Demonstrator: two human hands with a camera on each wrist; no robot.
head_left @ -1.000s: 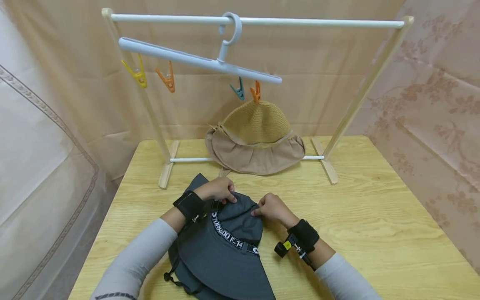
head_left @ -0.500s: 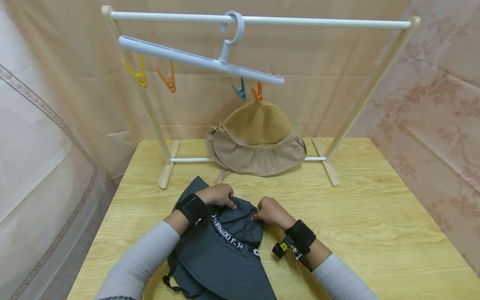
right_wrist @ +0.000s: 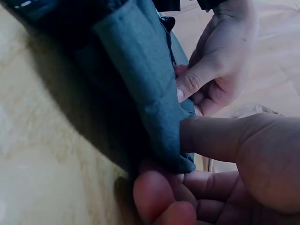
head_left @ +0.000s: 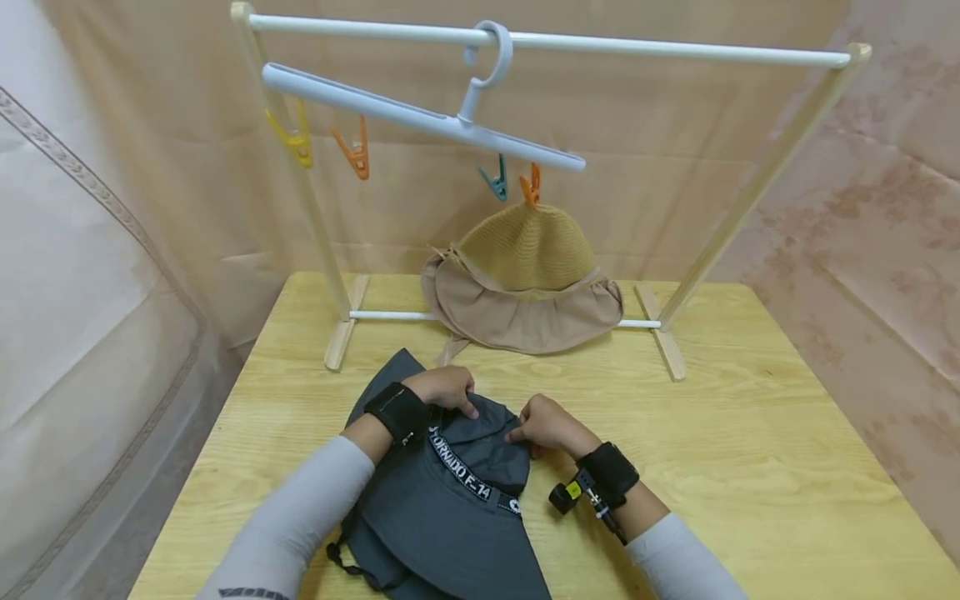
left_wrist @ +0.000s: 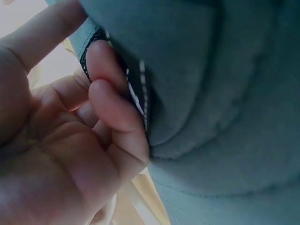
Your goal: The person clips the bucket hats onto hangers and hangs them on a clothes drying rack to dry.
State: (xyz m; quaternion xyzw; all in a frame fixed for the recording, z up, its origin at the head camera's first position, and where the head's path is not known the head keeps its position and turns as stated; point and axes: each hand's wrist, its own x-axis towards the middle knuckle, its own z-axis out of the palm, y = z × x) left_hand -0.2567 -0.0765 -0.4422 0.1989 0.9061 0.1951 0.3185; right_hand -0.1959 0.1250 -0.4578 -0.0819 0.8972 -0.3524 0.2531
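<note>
A dark grey sun hat (head_left: 450, 508) with a wide brim and a black lettered band lies on the table, its crown toward the rack. My left hand (head_left: 444, 389) grips the crown's far left side, and in the left wrist view its curled fingers (left_wrist: 115, 105) lie against the cloth by the band. The right hand (head_left: 551, 423) pinches the crown's right edge; the right wrist view shows its thumb (right_wrist: 211, 138) on one side of the fabric and fingers on the other. Part of the crown is hidden under the left hand.
Behind the hat stands a rack with a white top bar (head_left: 675, 50). A pale blue hanger (head_left: 427, 119) hangs tilted from it, with yellow (head_left: 298, 146), orange and teal clips. An orange clip (head_left: 530, 185) holds a straw-and-beige hat (head_left: 525, 275). Wooden table (head_left: 750, 467) extends to the right.
The head view has shifted slightly, so the rack sits further right. Both hands keep their hold on the grey hat, which has barely moved.
</note>
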